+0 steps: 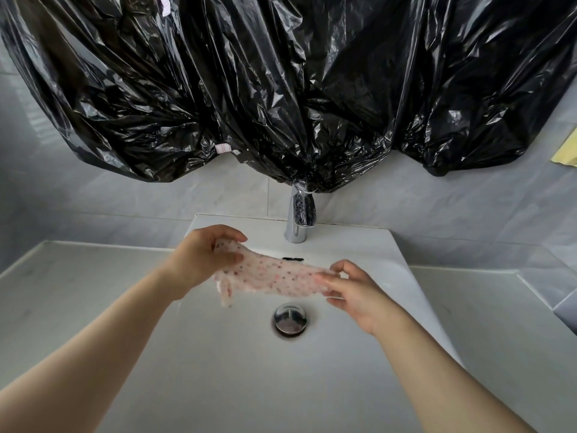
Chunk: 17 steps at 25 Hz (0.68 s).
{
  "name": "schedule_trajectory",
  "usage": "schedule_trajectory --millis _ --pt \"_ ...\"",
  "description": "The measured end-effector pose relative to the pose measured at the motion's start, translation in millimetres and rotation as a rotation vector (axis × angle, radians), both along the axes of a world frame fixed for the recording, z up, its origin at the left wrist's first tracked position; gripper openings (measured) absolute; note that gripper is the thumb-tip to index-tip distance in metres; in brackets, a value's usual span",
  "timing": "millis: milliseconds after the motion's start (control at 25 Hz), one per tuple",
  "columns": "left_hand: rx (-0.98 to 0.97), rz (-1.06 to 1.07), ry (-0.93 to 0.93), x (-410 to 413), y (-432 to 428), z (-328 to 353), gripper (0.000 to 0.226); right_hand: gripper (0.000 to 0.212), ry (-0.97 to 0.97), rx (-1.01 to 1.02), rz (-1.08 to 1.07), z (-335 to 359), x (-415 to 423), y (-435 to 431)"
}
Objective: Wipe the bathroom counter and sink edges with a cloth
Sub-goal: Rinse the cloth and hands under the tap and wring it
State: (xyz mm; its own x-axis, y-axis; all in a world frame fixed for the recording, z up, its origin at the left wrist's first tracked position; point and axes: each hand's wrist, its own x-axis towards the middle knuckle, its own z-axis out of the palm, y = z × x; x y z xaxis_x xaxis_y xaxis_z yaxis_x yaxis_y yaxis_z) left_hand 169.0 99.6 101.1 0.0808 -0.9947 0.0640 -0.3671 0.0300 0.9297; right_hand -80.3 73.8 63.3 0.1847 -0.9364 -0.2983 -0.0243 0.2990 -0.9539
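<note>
A thin white cloth (pixel 274 276) with small red and dark dots is stretched in the air above the white sink basin (pixel 218 354). My left hand (pixel 203 260) grips its left end, with a corner hanging down below the fingers. My right hand (pixel 352 292) pinches its right end between thumb and fingertips. The cloth hangs just above the round chrome drain (pixel 289 320) without touching the basin. The pale counter (pixel 62 292) lies flat on both sides of the sink.
A chrome faucet (pixel 298 220) stands at the back rim of the sink. Black plastic sheeting (pixel 281 89) covers the wall above and drapes onto the faucet top. Grey tiles line the walls. A yellow cloth (pixel 566 151) shows at the right edge.
</note>
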Motion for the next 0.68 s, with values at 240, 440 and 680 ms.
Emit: schedule_trajectory --millis 240,440,680 --pt "0.029 0.090 0.096 2 -5 2 0.023 0.008 0.211 -0.114 0.134 24 -7 -2" --pt "0.048 -0.014 -0.047 9 -4 5 0.036 0.012 0.511 -0.297 0.115 23 -10 -5" --pt "0.003 0.118 -0.586 6 -3 4 0.024 0.029 0.554 -0.472 0.033 24 -14 -9"
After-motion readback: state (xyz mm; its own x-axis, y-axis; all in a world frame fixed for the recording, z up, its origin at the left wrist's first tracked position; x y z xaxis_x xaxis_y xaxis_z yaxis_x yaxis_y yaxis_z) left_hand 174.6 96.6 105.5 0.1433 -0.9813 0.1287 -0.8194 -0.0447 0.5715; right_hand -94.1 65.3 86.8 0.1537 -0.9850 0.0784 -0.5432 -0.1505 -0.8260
